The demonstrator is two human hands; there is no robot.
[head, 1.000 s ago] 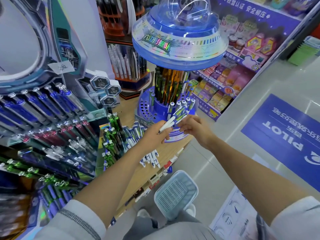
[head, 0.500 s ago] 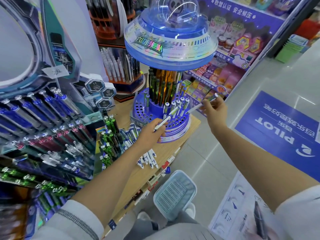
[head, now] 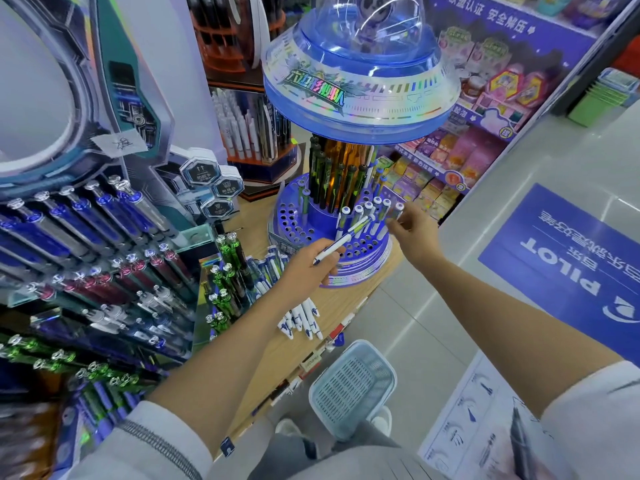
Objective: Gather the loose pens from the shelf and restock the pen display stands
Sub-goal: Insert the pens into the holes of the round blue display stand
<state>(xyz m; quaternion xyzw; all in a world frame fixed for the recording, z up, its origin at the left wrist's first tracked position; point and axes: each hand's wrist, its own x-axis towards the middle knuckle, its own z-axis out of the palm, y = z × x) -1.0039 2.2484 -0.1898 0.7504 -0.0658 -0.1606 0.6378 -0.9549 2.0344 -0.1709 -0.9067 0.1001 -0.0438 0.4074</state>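
So, at the far left we had the big wall rack of slanted pens in blue, red and green. Next to it, the loose pens lay in a small heap on the wooden shelf, partly hidden under our left forearm.

Our left hand hovered over the shelf, fingers curled round one white-and-blue pen near its lower end. The rest of it pointed up towards the pen display stand. That stand had plenty of bare holes in its blue base, with a short row of matching pens already seated on its right side. Our right hand was over there, fingertips pinching the top of a standing pen in the outer ring.

We reckoned these were light, stiff plastic things with smooth barrels, so easy to lift but happy to roll or slip. Grabbing mid-barrel or higher seemed best, leaving the bottom end free to find a hole.

The shelf looked flat and slick. Below its edge sat a pale mesh basket, and further right were the light tiled floor and a blue PILOT floor sticker.
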